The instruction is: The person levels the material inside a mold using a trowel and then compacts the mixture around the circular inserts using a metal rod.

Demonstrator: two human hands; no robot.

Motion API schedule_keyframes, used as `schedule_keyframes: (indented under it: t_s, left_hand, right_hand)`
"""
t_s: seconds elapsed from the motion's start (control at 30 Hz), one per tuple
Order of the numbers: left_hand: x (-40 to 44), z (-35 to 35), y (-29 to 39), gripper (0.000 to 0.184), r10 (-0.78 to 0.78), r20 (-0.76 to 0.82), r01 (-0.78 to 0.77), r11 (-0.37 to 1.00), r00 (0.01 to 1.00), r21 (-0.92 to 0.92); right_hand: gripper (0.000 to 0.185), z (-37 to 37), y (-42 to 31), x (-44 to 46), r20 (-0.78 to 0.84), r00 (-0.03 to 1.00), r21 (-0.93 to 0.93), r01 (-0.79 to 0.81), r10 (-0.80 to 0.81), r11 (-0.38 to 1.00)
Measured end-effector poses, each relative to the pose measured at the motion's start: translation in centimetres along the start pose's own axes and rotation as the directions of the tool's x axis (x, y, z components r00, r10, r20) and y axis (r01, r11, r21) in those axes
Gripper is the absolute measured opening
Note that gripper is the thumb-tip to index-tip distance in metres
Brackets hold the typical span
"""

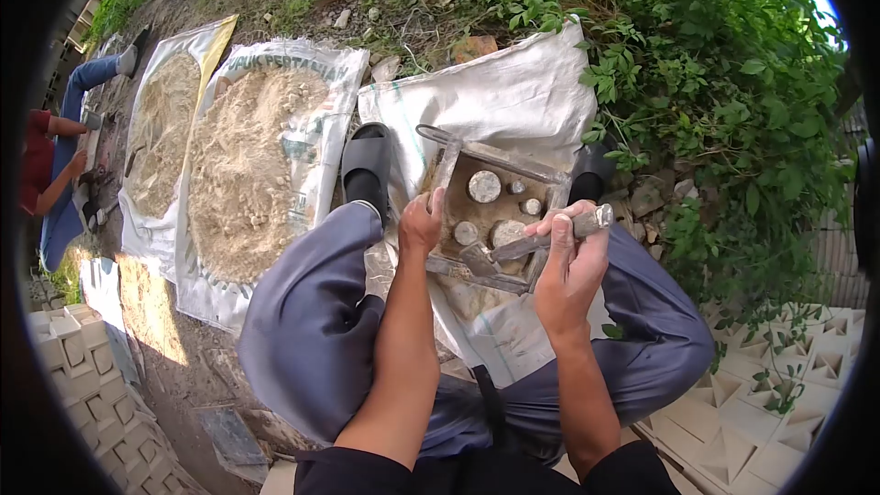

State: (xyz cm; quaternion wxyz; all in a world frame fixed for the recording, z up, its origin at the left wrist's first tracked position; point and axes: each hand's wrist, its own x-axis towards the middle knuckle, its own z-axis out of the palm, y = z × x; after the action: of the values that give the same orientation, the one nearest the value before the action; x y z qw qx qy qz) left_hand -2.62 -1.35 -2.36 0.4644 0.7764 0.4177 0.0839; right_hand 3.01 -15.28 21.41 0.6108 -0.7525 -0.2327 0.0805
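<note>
Between my feet, a square box-shaped mould point(522, 165) lies on a white woven sack point(513, 82). Inside it stand several round, dusty pieces of different sizes, including a large round piece point(484, 186) and a smaller round piece point(466, 234). My left hand point(422, 223) is closed at the mould's left side, thumb upward, its fingers partly hidden. My right hand point(573, 266) grips the handle of a trowel point(478, 259). The trowel's small flat blade is over the mould's near left part, and its handle end points up to the right.
Sacks with a large sand-coloured powder heap point(243, 174) and a second heap point(163, 128) lie at left. Another person point(55, 165) sits at the far left. Leafy plants point(715, 82) crowd the right. Stacked patterned blocks point(761, 394) stand at lower right, more blocks point(87, 367) at lower left.
</note>
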Motion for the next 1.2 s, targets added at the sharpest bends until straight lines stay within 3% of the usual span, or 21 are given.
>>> schedule_keyframes:
  t_s: [0.1, 0.33, 0.4, 0.43, 0.5, 0.53, 0.63, 0.67, 0.7, 0.77, 0.93, 1.0, 1.03, 1.2]
  left_hand:
    - [0.0, 0.2, -0.2, 0.052, 0.020, -0.016, -0.020, 1.000, 1.000, -0.015]
    - [-0.1, 0.0, 0.2, 0.051, 0.011, -0.004, -0.011, 1.000, 1.000, -0.012]
    - [-0.2, 0.1, 0.2, 0.051, 0.024, -0.031, -0.024, 1.000, 0.999, 0.009]
    - [-0.1, 0.2, -0.1, 0.052, 0.019, -0.023, -0.018, 1.000, 1.000, 0.024]
    - [0.0, -0.1, -0.1, 0.052, 0.014, -0.003, -0.014, 1.000, 1.000, 0.027]
    - [-0.1, 0.0, 0.2, 0.053, 0.003, 0.016, -0.003, 0.999, 1.000, 0.036]
    - [-0.2, -0.1, 1.2, 0.053, 0.003, 0.022, -0.004, 0.999, 1.000, 0.039]
    - [-0.2, -0.3, 0.9, 0.054, -0.013, 0.022, 0.012, 0.999, 1.000, 0.051]
    - [-0.1, 0.0, 0.5, 0.053, 0.035, -0.038, -0.034, 0.999, 0.999, 0.041]
    - [-0.2, 0.1, -0.2, 0.053, 0.006, -0.010, -0.006, 0.999, 1.000, 0.046]
    - [0.1, 0.3, 0.1, 0.050, 0.009, -0.003, -0.009, 0.993, 1.000, 0.115]
    - [0.3, 0.7, -0.6, 0.049, 0.031, -0.021, -0.028, 0.992, 0.999, 0.122]
    - [0.1, 0.8, -0.8, 0.049, 0.055, -0.047, -0.049, 0.991, 0.997, 0.123]
    - [-0.3, 1.2, -0.5, 0.047, 0.049, -0.050, -0.040, 0.985, 0.998, 0.166]
  right_hand:
    - [0.013, -0.5, -0.7, 0.1, -0.117, 0.992, -0.033, -0.049, 0.045, 0.998]
    - [0.015, -0.6, 2.4, -1.6, -0.157, 0.988, -0.218, -0.044, 0.010, 0.975]
    - [0.013, -1.6, 4.2, -2.7, 0.129, 0.991, -0.276, 0.017, 0.019, 0.961]
    - [0.013, -1.9, 4.4, -2.8, 0.122, 0.992, -0.280, 0.020, 0.015, 0.960]
    - [0.010, -2.6, 4.3, -2.9, 0.381, 0.905, -0.205, -0.118, 0.190, 0.972]
    - [0.010, -2.7, 4.3, -3.1, 0.367, 0.911, -0.211, -0.116, 0.189, 0.971]
    - [0.020, -2.4, 4.5, -3.3, 0.358, 0.932, -0.250, 0.158, -0.060, 0.955]
    - [0.020, -2.3, 4.4, -3.5, 0.358, 0.932, -0.246, 0.151, -0.055, 0.958]
    - [0.019, -2.2, 3.8, -3.9, 0.267, 0.958, -0.213, 0.163, -0.104, 0.963]
    - [0.015, -1.6, 5.4, -5.7, 0.090, 0.976, -0.127, 0.209, -0.199, 0.970]
    - [0.013, -0.8, 5.8, -5.5, 0.025, 0.997, -0.189, 0.071, -0.067, 0.979]
    - [0.012, -0.7, 4.9, -6.0, -0.043, 0.979, -0.198, 0.189, -0.201, 0.962]
    - [0.011, -0.7, 6.0, -6.7, -0.013, 0.978, -0.278, 0.198, -0.210, 0.940]
    - [0.010, -0.6, 5.4, -5.5, 0.061, 0.995, -0.248, 0.089, -0.076, 0.965]
